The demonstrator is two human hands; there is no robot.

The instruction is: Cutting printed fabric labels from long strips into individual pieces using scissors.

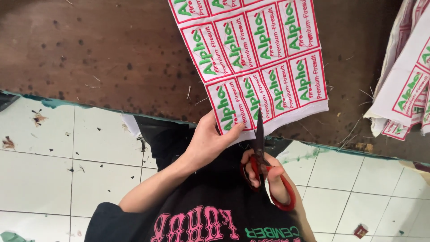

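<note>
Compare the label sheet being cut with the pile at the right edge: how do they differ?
The label sheet lies flat and spread on the brown table, pinched by the left hand, with scissors in the right hand; the pile is stacked, draped and untouched. Both carry red-bordered green-lettered labels.

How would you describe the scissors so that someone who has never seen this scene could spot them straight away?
Start at the dark brown table and follow its near edge to the white sheet of printed labels hanging over it. The scissors cut into the sheet's bottom edge, gripped by the right hand; only they have red loop handles and a dark blade.

We see a white cloth sheet point(257, 58) patterned with red-bordered, green-lettered labels. The scissors point(264, 172) have red handles; the desk point(98, 54) is dark brown and speckled.
</note>
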